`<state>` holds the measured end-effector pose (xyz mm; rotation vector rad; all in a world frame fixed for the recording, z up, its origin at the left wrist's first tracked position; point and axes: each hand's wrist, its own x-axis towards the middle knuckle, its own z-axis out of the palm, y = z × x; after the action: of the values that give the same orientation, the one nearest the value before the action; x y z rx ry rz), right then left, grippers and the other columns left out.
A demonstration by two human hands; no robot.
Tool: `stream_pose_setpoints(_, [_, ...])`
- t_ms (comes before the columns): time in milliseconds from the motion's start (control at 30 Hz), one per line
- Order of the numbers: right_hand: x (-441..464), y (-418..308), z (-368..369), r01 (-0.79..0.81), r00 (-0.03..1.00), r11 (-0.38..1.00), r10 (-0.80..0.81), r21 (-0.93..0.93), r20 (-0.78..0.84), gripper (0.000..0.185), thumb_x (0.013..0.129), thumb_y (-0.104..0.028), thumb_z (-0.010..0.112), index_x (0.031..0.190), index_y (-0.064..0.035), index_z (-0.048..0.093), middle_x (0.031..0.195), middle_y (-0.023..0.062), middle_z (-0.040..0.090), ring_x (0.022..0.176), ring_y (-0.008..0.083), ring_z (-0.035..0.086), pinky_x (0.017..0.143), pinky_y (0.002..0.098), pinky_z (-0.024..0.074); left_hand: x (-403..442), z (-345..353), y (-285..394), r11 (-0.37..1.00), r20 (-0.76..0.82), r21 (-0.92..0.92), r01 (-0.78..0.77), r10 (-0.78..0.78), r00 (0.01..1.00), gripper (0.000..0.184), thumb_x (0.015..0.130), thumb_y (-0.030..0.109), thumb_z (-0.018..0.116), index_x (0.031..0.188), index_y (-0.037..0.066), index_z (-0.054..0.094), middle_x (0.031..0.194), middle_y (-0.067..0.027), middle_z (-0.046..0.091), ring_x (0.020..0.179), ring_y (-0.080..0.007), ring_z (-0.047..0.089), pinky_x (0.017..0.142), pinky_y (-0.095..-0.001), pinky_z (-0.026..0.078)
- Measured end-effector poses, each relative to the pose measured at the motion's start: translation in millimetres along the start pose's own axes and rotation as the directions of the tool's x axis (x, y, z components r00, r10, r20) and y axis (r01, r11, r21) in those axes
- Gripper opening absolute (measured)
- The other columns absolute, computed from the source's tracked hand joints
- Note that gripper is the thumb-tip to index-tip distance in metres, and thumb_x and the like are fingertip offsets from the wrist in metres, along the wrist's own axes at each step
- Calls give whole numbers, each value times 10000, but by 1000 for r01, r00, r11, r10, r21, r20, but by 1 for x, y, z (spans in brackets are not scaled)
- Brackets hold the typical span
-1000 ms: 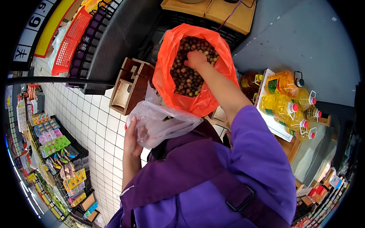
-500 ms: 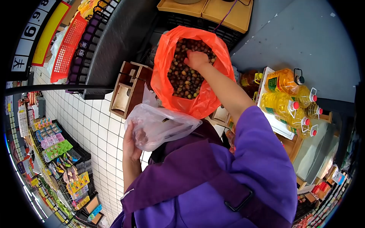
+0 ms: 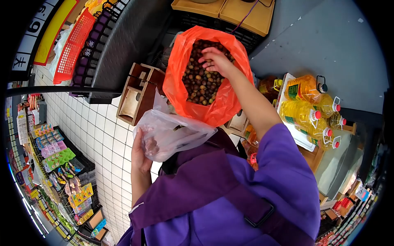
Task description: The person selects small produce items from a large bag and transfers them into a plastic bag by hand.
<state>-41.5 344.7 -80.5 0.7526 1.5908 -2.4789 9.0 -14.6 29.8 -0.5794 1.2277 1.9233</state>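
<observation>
A large orange-red plastic bag [image 3: 175, 78] stands wide open, filled with small round brown and green fruits [image 3: 201, 85] that look like jujubes. Over the fruits is my right hand [image 3: 218, 62], its fingers apart and curved, with nothing seen in them. Whether the fingertips touch the fruits I cannot tell. Nearer my body, my left hand [image 3: 142, 153] grips a thin translucent plastic bag [image 3: 180, 137] from its left side. Part of that hand shows through the film. Folds hide most of what is inside the translucent bag.
Wooden crates [image 3: 138, 96] stand left of the orange-red bag. Bottles of yellow oil [image 3: 299, 112] sit on a white tray at the right. Tan trays [image 3: 246, 16] lie at the back beside a grey panel. A red basket [image 3: 74, 47] and a goods rack [image 3: 65, 172] are at the left.
My right hand has lifted slightly off the fruits and its fingers have spread from a closed curl. My left hand still holds the translucent bag in nearly the same place.
</observation>
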Motion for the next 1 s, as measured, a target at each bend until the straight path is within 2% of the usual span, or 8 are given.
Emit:
stream_pose_setpoints(133, [-25, -1, -12, -26, 1000, 998, 27, 53, -13, 207, 838, -224, 551, 1005, -111, 504, 866, 35, 593, 694, 96, 554, 595, 269, 462, 0, 9, 1, 1000, -50, 9, 1, 0, 999, 310, 888, 403, 442, 934, 110, 530, 565, 36, 436, 418, -45, 346, 401, -182, 282])
stream_pose_setpoints(167, [-30, 1, -11, -10, 999, 949, 22, -315, 35, 203, 839, -250, 559, 981, -114, 509, 830, 26, 593, 689, 89, 554, 591, 263, 455, 1, 10, 0, 1000, -48, 6, 3, -2, 999, 310, 888, 403, 442, 934, 110, 530, 565, 36, 436, 418, -45, 346, 401, -182, 282])
stream_pose_setpoints(267, [-45, 26, -2, 199, 980, 342, -86, -918, 181, 268, 809, -293, 570, 976, -97, 496, 759, 78, 594, 724, 208, 584, 615, 354, 457, 3, 11, 1, 1000, -53, -30, -2, 0, 999, 323, 893, 409, 429, 926, 105, 533, 563, 37, 434, 416, -43, 344, 393, -180, 276])
stream_pose_setpoints(333, [-57, 32, 11, 171, 981, -34, -87, -985, 174, 295, 798, -265, 536, 1009, -70, 466, 809, 132, 602, 808, 314, 590, 647, 413, 466, 4, 10, 1, 999, -62, -36, 4, -7, 998, 324, 893, 412, 427, 918, 107, 535, 562, 38, 434, 420, -42, 351, 388, -180, 282])
stream_pose_setpoints(567, [-42, 28, 7, 83, 984, 259, -173, -962, 39, 278, 824, -294, 502, 957, -72, 401, 816, 139, 594, 771, 321, 581, 631, 421, 447, 0, 9, 1, 998, -77, -42, -37, 33, 996, 327, 894, 415, 423, 918, 109, 538, 562, 39, 434, 420, -41, 353, 384, -180, 283])
stream_pose_setpoints(633, [-43, 29, 16, 219, 961, 121, -199, -968, 192, 304, 818, -300, 506, 990, -65, 420, 819, 139, 600, 767, 308, 586, 624, 426, 450, 0, 6, 2, 998, -39, -59, -22, 20, 999, 334, 895, 416, 419, 919, 104, 538, 562, 39, 434, 416, -39, 350, 378, -175, 275])
stream_pose_setpoints(833, [-23, 31, 50, 134, 991, -228, 5, -964, 137, 413, 785, -301, 541, 1122, -84, 442, 803, 107, 612, 775, 264, 600, 617, 407, 463, 1, 1, 3, 996, 101, -86, -4, 13, 995, 311, 891, 388, 448, 926, 89, 527, 566, 36, 445, 434, -43, 377, 387, -180, 304])
stream_pose_setpoints(1000, [-17, 43, 50, 80, 996, -271, -13, -959, 87, 424, 764, -273, 556, 1135, -92, 455, 818, 117, 608, 779, 255, 598, 636, 391, 473, -1, 4, 3, 995, 66, -103, -15, 22, 998, 321, 893, 390, 443, 928, 81, 524, 567, 34, 443, 435, -45, 371, 383, -182, 298])
